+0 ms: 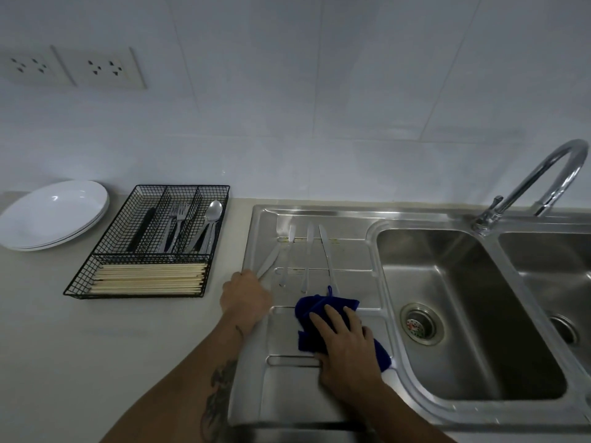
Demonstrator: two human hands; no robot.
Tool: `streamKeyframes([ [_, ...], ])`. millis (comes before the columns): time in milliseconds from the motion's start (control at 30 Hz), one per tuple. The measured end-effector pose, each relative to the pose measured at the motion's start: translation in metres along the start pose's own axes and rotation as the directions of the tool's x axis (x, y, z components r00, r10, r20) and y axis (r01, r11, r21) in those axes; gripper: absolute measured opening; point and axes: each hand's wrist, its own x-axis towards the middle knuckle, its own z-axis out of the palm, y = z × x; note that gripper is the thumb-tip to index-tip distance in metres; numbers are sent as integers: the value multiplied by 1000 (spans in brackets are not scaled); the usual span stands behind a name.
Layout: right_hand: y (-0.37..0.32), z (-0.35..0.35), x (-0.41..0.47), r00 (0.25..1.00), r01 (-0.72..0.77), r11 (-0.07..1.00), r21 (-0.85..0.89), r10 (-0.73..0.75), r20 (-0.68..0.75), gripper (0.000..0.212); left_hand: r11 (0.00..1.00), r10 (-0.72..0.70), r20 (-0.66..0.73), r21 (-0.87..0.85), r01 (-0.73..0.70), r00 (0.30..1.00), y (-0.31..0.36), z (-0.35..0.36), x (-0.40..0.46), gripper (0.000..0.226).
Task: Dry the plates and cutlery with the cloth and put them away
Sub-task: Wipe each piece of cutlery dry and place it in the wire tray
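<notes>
Nearest, on the steel drainboard [287, 394] left of the sink basin [473, 314]: right hand [347, 350] laid flat with fingers spread over the blue cloth [315, 310], pressing it against the ribbed surface close to the basin's left rim. Just left of it, at the drainboard's left edge: left hand [246, 297] curled around the handle end of a knife [270, 259], blade angled up and away. Farther back on the drainboard, side by side and pointing toward the wall: three more knives [308, 251], handles toward the cloth. Left again, on the counter [96, 346]: black wire tray [80, 279], chopsticks [150, 278] stacked across its front compartment, forks [177, 223] and spoons [212, 215] in the rear ones. Toward the counter's far left corner: stacked white plates [52, 214]. At the sink's far edge: curved faucet [543, 177]. On the wall, upper left: two sockets [68, 67].
</notes>
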Motion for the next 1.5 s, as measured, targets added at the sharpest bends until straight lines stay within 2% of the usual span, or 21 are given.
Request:
streamKeyframes([
  [100, 1, -1, 0, 999, 17, 999, -37, -18, -45, 76, 996, 84, -44, -36, -86, 995, -4, -6, -5, 15],
  [200, -5, -11, 4, 996, 21, 1000, -17, -22, -83, 67, 976, 212, -84, -37, -216, 974, -10, -10, -10, 9],
  [300, -13, -28, 8, 984, -45, 972, 229, 82, -157, 62, 929, 369, -109, 12, -370, 923, -16, -13, -14, 10],
  [367, -21, -43, 11, 936, -88, 894, 440, 225, -271, 60, 886, 463, -114, 28, -463, 879, -20, -17, -16, 13],
  [433, -35, -56, 17, 872, -56, 847, 528, 299, -387, 61, 832, 553, -109, 25, -554, 826, -24, -23, -19, 16],
  [500, -51, -65, 22, 834, 23, 889, 457, 235, -498, 66, 771, 634, -106, 18, -637, 766, -25, -30, -25, 14],
  [567, -64, -65, 25, 830, 56, 968, 246, 92, -551, 69, 719, 690, -119, 7, -695, 714, -23, -41, -31, 9],
  [633, -70, -58, 22, 855, 44, 999, 31, -21, -519, 77, 703, 704, -135, -7, -711, 698, -24, -53, -34, 12],
  [667, -70, -54, 19, 870, 30, 999, -14, -33, -492, 81, 700, 707, -133, -2, -714, 694, -27, -58, -36, 13],
  [733, -71, -50, 13, 882, -14, 1000, -7, 9, -471, 83, 698, 713, -114, 14, -716, 692, -35, -66, -39, 14],
  [833, -84, -50, 8, 858, -78, 995, 54, 95, -505, 74, 684, 726, -98, 8, -729, 680, -43, -69, -45, 11],
  [967, -100, -50, 7, 857, -2, 997, -74, -36, -514, 71, 680, 723, -136, -31, -733, 677, -47, -80, -44, 11],
  [1000, -97, -53, 5, 860, -12, 997, -80, -31, -509, 72, 676, 728, -134, -30, -737, 673, -49, -82, -43, 12],
  [1133, -87, -62, 0, 877, -135, 989, -63, 89, -473, 71, 654, 750, -119, -12, -756, 650, -54, -83, -50, 15],
  [1267, -103, -58, -6, 881, -24, 986, -166, -58, -469, 75, 644, 752, -152, -35, -764, 641, -53, -86, -51, 15],
  [1333, -97, -60, -7, 874, -44, 988, -145, -33, -485, 72, 618, 779, -135, -1, -786, 613, -55, -89, -51, 18],
  [1400, -84, -66, -6, 867, -129, 991, -29, 98, -489, 65, 604, 794, -114, 37, -796, 597, -59, -91, -52, 22],
  [1500, -71, -78, -10, 796, -179, 972, 153, 234, -558, 61, 630, 773, -123, 35, -776, 622, -63, -91, -48, 25],
])
